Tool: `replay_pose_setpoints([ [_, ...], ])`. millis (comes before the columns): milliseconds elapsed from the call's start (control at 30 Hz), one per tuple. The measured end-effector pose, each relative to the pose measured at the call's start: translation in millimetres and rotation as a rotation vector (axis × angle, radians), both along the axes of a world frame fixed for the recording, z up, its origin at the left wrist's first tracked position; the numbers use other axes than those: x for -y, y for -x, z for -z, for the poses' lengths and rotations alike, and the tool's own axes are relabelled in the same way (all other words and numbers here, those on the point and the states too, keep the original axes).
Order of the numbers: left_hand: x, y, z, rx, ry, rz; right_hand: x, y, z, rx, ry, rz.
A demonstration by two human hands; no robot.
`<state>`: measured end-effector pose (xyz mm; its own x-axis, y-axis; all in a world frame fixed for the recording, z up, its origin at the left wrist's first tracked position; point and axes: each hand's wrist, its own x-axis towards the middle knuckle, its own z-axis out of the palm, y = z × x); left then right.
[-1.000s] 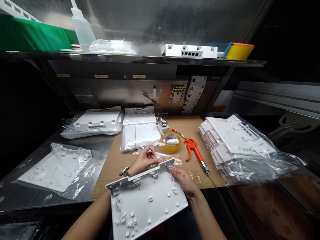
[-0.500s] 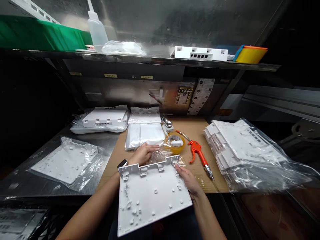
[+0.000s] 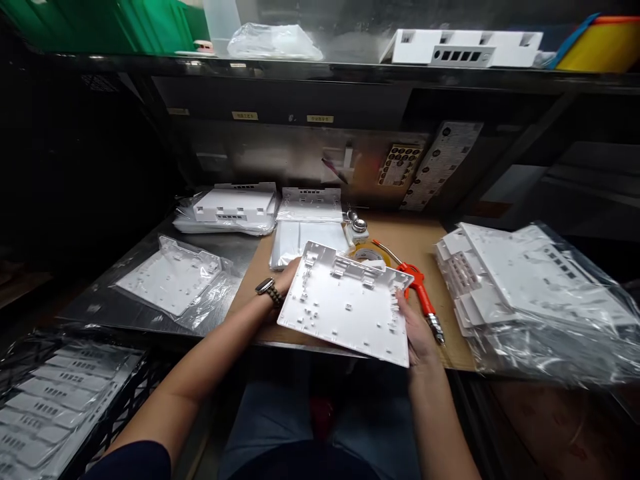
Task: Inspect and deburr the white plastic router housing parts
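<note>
A white plastic panel (image 3: pixel 350 303) with small clips and posts is tilted above the front of the cardboard. My right hand (image 3: pixel 416 330) grips its right edge, thumb on the inner face. My left hand (image 3: pixel 289 275), below a wrist watch, is at the panel's upper left; its fingers are mostly hidden behind the panel. Beyond the panel lie clear plastic bags (image 3: pixel 287 243), and a roll of yellow tape (image 3: pixel 369 254) is partly covered by it. An orange air gun (image 3: pixel 423 299) rests just right of the panel.
Bagged panels lie at the left (image 3: pixel 173 277) and in a stack at the right (image 3: pixel 520 280). More white housings (image 3: pixel 233 205) sit at the back left. A metal shelf (image 3: pixel 350 72) crosses above. A crate (image 3: pixel 60 400) of bagged parts is at lower left.
The panel has risen and turned, its left side now higher. My left hand has gone from beside the tape to behind the panel's upper left. The view has shifted, showing the lower-left crate more.
</note>
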<state>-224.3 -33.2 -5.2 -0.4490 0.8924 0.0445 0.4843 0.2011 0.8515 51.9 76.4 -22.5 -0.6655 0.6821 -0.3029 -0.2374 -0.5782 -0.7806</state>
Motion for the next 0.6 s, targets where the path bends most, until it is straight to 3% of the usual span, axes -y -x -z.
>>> replay_pose_setpoints([
  [167, -8.1, 0.9, 6.6, 0.04, 0.004, 0.031, 3.2, -15.3, -11.1, -0.013, 0.085, 0.097],
  [333, -8.7, -5.3, -0.7, 0.057, -0.013, 0.107, 3.9, -28.3, -22.9, 0.042, 0.019, 0.152],
  [400, -6.7, -8.3, -5.9, 0.067, -0.027, 0.167, 9.5, -32.7, -29.9, 0.096, -0.051, 0.257],
  [500, -2.4, -12.3, -13.9, 0.096, -0.026, 0.257, 30.7, -37.2, -38.4, 0.14, -0.317, 0.581],
  [600, 0.7, -17.4, -20.5, 0.124, 0.013, 0.287, 61.2, -39.7, -32.3, 0.198, -0.819, 0.756],
])
